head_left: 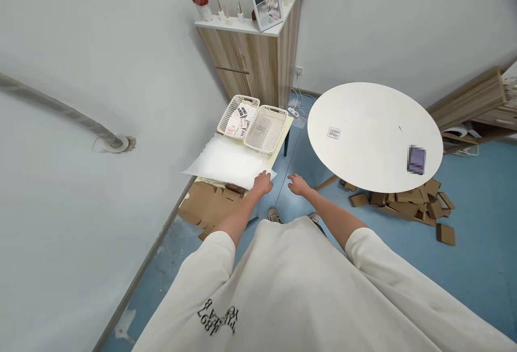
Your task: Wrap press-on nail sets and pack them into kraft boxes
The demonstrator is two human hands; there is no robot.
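Observation:
My left hand (263, 182) is at the near right corner of a stack of thin white sheets (230, 159), its fingers closed on the corner of a sheet. In the air over the floor, my right hand (298, 184) holds nothing, its fingers loosely bent and apart. Behind the sheets stand two cream plastic baskets. The left basket (221, 120) contains printed cards (241, 120); the right basket (278, 135) contains clear flat packets (260, 131).
A round white table (367, 126) on the right bears a small printed card (334, 133) and a blurred dark item (416, 159). Cardboard pieces (412, 201) lie beneath it. Flattened cardboard (210, 204) is below the sheets. A wooden cabinet (250, 56) stands behind the baskets.

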